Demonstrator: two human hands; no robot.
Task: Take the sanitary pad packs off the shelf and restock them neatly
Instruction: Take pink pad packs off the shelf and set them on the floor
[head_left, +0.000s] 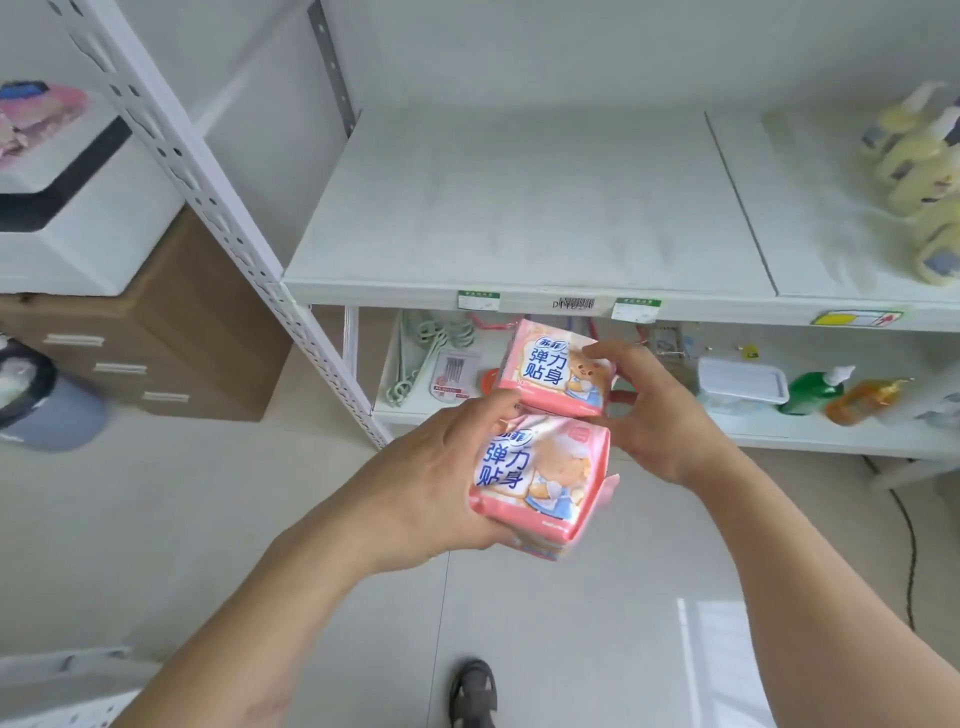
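The room is bright, with soft, even light all over. The white shelf (519, 208) looks pale and a bit washed out. A shiny patch of light sits on the floor (727, 649) at the lower right. Shadows are faint and soft. The straight post (208, 208) of the rack looks bent and leaning, because the wide view curves things near the edges. The yellow bottles (919, 176) at the far right look blurry and smeared. The pink thing (36, 119) at the far left is fuzzy too.

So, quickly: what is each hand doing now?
Left hand: grips the near pink pad pack.
Right hand: grips the far pink pad pack.
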